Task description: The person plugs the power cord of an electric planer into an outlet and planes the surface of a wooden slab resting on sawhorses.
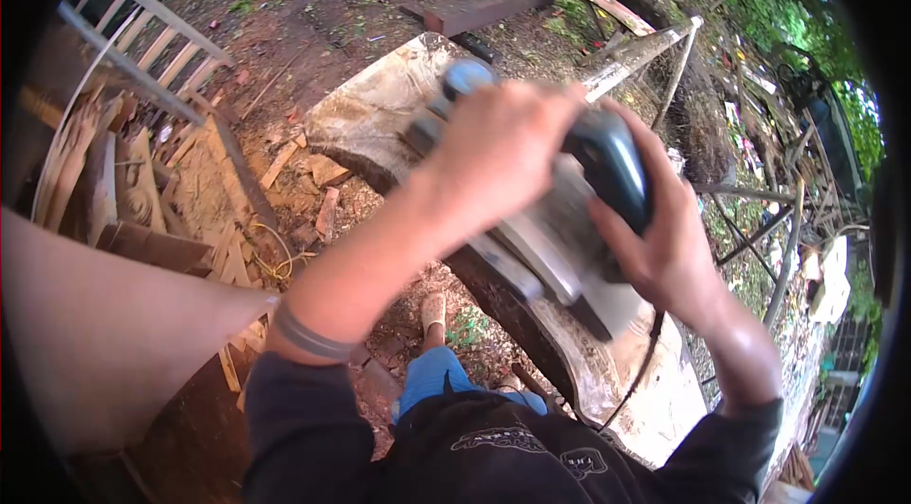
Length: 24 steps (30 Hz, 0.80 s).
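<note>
A dark power tool [569, 229] with a long metal base, apparently a planer, rests on or just over a pale wooden slab [365, 105] with rough, dark edges. My left hand [503, 139], blurred, is closed on the tool's upper part, behind a round blue knob [467, 78]. My right hand [660, 229] wraps round the rounded dark housing [617, 167], thumb and fingers on either side. A dark cord [645, 369] runs down from the tool across the slab. The part of the tool under my left hand is hidden.
Scrap wood and offcuts [142, 172] lie at the left, near a slatted wooden frame [157, 29]. A large skin-toned shape [104, 333], too close to identify, fills the lower left. Beyond the slab are a dark beam [493, 10] and poles [678, 77]. My foot [434, 309] stands below.
</note>
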### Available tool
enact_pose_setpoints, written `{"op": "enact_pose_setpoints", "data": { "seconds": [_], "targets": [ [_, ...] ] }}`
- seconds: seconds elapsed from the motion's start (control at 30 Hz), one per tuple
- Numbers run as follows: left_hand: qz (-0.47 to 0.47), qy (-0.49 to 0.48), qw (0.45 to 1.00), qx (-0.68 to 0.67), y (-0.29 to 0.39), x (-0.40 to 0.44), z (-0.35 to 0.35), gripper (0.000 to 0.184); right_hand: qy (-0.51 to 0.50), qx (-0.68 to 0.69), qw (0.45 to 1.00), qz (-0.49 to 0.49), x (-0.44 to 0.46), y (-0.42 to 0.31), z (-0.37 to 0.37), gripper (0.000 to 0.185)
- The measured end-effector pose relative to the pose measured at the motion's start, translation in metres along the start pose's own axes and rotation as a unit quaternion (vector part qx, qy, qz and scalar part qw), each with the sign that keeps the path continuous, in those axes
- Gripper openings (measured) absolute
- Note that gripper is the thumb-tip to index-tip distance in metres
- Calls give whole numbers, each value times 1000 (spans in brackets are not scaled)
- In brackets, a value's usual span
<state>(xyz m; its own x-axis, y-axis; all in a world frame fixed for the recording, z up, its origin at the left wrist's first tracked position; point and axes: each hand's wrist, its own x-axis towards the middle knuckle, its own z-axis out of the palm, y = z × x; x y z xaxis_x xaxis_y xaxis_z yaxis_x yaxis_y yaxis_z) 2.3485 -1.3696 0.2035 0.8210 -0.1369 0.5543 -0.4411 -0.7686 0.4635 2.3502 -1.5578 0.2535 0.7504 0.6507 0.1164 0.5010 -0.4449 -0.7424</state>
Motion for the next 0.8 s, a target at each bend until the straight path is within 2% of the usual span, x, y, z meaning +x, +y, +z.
{"op": "enact_pose_setpoints", "data": {
  "seconds": [0.13, 0.27, 0.33, 0.4, 0.5, 0.6, 0.63, 0.73, 0.77, 0.8],
  "targets": [
    [24, 55, 997, 45, -76, 18, -47, 24, 57, -56, 985, -152, 87, 0, 45, 59],
    [-33, 59, 997, 44, -147, 28, -83, 36, 68, -109, 981, -146, 160, -13, 83, 57],
    [-83, 58, 992, 74, -173, 31, -101, 39, 65, -100, 987, -111, 187, -31, 98, 56],
    [-84, 63, 993, 59, -206, 35, -118, 37, 73, -107, 985, -118, 214, -43, 113, 59],
    [-89, 80, 987, 105, -235, 37, -127, 35, 60, -110, 984, -130, 241, -49, 125, 61],
    [-76, 82, 991, 80, -215, 35, -118, 39, 59, -95, 982, -152, 224, -39, 117, 60],
    [-82, 69, 992, 70, -197, 36, -112, 40, 41, -112, 986, -116, 206, -41, 105, 60],
    [-61, 58, 996, -6, -112, 23, -74, 41, 17, -114, 987, -115, 138, -22, 62, 62],
    [-52, 56, 997, 12, -75, 17, -61, 41, -33, -87, 994, -54, 96, -31, 36, 63],
    [-44, 52, 997, 31, -36, 11, -47, 41, 8, -118, 988, -99, 66, -11, 26, 64]
  ]
}}
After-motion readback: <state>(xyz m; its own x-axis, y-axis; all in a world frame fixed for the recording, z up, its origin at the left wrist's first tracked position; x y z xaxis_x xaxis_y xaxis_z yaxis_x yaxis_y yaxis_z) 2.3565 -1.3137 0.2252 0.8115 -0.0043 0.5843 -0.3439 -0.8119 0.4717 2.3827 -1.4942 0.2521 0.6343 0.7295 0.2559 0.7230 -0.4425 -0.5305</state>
